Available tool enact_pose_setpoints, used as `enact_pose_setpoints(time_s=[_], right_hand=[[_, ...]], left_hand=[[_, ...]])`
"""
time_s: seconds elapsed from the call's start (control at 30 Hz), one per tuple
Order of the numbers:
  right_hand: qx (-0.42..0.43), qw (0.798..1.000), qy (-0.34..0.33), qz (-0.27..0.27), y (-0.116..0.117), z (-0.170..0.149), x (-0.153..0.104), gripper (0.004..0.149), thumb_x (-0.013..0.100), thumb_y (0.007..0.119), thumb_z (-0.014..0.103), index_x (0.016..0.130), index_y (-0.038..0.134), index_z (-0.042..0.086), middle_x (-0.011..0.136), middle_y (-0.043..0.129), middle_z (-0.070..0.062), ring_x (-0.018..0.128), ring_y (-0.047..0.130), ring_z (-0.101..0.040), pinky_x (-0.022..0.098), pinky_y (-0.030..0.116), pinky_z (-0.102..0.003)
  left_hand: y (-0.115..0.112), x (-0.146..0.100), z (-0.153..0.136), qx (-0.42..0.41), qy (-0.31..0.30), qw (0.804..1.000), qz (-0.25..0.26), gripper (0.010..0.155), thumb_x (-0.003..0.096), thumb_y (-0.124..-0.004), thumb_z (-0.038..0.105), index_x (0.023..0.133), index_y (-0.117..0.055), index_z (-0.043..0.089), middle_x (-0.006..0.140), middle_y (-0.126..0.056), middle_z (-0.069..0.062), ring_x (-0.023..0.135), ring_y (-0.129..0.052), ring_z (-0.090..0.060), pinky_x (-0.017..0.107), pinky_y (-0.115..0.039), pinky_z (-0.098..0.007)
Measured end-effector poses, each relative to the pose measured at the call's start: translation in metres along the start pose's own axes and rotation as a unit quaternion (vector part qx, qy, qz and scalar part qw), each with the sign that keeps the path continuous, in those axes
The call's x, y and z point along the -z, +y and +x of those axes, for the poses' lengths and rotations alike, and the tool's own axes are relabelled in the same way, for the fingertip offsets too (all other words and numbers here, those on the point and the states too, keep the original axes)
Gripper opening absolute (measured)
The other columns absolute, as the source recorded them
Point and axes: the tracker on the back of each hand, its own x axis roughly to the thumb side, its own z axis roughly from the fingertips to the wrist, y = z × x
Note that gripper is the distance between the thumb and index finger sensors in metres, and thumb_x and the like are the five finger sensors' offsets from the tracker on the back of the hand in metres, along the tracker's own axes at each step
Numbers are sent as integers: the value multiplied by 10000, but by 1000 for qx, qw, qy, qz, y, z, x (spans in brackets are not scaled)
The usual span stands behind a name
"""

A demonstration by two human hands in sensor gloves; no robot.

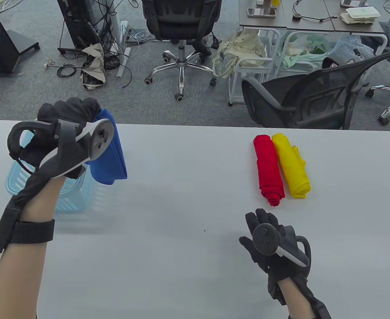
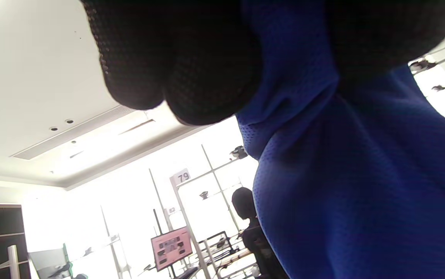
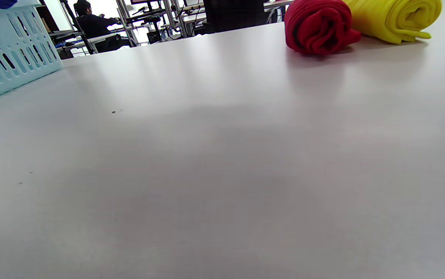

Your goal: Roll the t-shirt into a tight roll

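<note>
Blue t-shirt [image 1: 110,153]: clutched by left hand [image 1: 67,114], partly hidden; basket [image 1: 72,196] largely obscured beneath. Right hand [image 1: 268,239]: fingers relaxed, empty.

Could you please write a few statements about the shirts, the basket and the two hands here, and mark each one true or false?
1. The left hand grips the blue shirt in the air. True.
2. The red roll and the yellow roll lie at opposite ends of the table. False: they lie side by side, touching, on the table's right part.
3. The right hand holds the red roll. False: it is near the roll but apart from it and holds nothing.
4. The light blue basket stands on the table's left side. True.
5. The blue shirt is already rolled tight. False: it hangs loose from the left hand.
</note>
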Motion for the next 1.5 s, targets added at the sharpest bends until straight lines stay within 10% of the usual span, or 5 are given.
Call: enact_pose_setpoints(time_s=[0.3, 0.67, 0.93, 1.33, 1.5], right_hand=[[9, 1000, 2, -3, -1, -4, -1, 743, 638, 492, 519, 1200, 173, 153, 1226, 130, -209, 1135, 195, -512, 745, 336, -663], [1, 1000, 13, 18, 7, -9, -1, 740, 638, 492, 516, 1200, 183, 146, 1221, 140, -219, 1127, 204, -521, 741, 351, -660], [-40, 994, -74, 75, 32, 35, 5, 693, 632, 544, 514, 1200, 299, 201, 1228, 216, -199, 1125, 251, -517, 734, 376, -656], [-90, 979, -118, 142, 56, 76, 34, 619, 634, 594, 501, 1178, 408, 271, 1245, 222, -141, 1139, 243, -512, 741, 344, -672], [-230, 967, 47, 102, 38, 79, 77, 721, 624, 538, 539, 1205, 336, 163, 1218, 146, -225, 1109, 205, -547, 731, 360, -664]], left_hand=[[1, -25, 56, -148, -88, 985, -31, 456, 422, -803, 484, 853, -778, 337, 593, -1003, 83, 444, -1064, -48, 518, -936, -378], [-145, -90, 138, -21, -145, 963, -225, 557, 551, -577, 457, 1091, -575, 322, 1169, -665, -114, 938, -887, -286, 707, -747, -534], [-239, -174, 188, -241, -199, 857, -410, 734, 516, -412, 602, 1157, -228, 296, 1259, -267, -140, 1120, -508, -466, 757, -595, -617], [-224, -188, 155, -33, -162, 925, -341, 590, 527, -461, 566, 910, -838, 323, 896, -1003, 36, 803, -1012, -209, 694, -758, -518], [-238, -185, 134, -103, -103, 939, -313, 638, 536, -456, 567, 1101, -588, 302, 1152, -730, -63, 1012, -809, -326, 741, -676, -565]])
